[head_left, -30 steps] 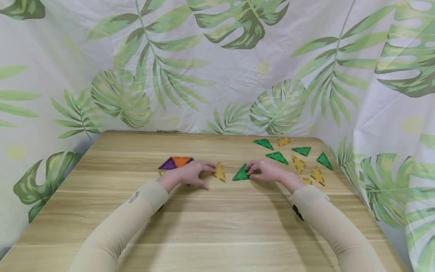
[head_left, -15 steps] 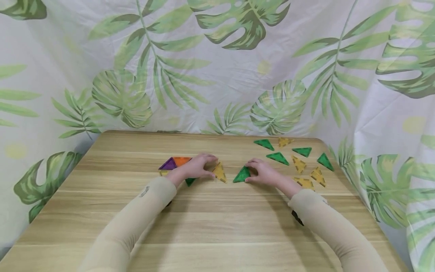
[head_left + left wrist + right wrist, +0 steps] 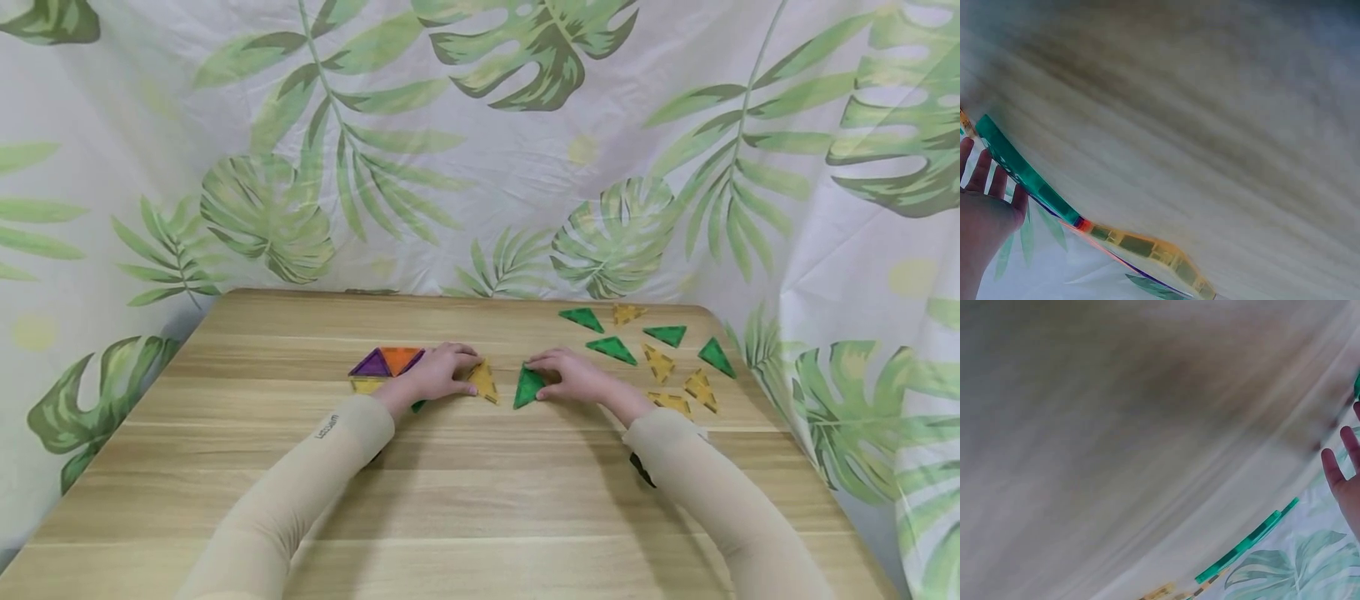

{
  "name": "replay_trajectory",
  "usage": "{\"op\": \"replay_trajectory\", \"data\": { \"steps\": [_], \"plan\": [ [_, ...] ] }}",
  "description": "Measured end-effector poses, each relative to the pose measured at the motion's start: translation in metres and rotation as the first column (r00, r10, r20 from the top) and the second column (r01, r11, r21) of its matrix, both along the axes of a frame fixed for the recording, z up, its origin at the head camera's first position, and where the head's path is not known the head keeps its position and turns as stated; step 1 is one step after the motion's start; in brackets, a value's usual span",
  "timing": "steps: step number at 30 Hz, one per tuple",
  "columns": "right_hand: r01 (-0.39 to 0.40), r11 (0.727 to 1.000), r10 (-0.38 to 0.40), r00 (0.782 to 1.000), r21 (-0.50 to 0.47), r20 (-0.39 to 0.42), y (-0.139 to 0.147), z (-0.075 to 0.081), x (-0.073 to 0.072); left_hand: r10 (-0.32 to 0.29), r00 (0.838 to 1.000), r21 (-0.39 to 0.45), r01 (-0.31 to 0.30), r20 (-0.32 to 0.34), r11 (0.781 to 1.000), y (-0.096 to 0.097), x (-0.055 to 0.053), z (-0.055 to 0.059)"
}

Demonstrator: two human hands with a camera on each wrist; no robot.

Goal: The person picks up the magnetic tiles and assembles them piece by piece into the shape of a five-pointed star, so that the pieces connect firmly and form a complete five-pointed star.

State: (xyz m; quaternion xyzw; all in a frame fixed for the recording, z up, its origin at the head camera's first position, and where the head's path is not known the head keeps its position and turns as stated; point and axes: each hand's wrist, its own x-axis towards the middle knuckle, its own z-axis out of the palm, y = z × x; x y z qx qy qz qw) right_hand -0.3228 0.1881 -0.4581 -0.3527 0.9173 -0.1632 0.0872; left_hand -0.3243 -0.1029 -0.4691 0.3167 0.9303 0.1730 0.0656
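Turning green triangle (image 3: 527, 387), right hand (image 3: 572, 377) now closer to yellow triangle (image 3: 483, 382)

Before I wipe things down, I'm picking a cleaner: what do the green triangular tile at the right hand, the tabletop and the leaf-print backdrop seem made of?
Green triangular tile: probably smooth translucent plastic; bright, even colour with darker edges. Tabletop: satin wood or printed laminate; grain streaks show. Leaf-print backdrop: likely matte fabric; it hangs in wrinkles.
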Motion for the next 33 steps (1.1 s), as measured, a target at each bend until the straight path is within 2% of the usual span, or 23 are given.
{"op": "replay_trajectory", "data": {
  "steps": [12,21,28,33],
  "plan": [
    [-0.116,0.993,0.115,0.993,0.024,0.031,-0.022,0.003,-0.016,0.0,1.0,0.0,0.0,0.006,1.0,0.0,-0.003,-0.001],
    [-0.203,0.979,0.203,0.979,-0.007,0.03,-0.036,0.008,-0.018,-0.003,1.0,0.007,0.003,0.013,1.0,0.0,-0.005,0.0],
    [-0.205,0.978,0.206,0.978,-0.032,0.031,-0.039,0.005,-0.018,-0.002,1.0,0.002,0.002,0.011,1.0,-0.002,-0.005,-0.001],
    [-0.15,0.985,0.154,0.987,-0.085,0.049,-0.03,0.003,-0.018,-0.017,1.0,-0.016,0.017,0.0,1.0,-0.001,-0.005,0.002]
  ]
}}
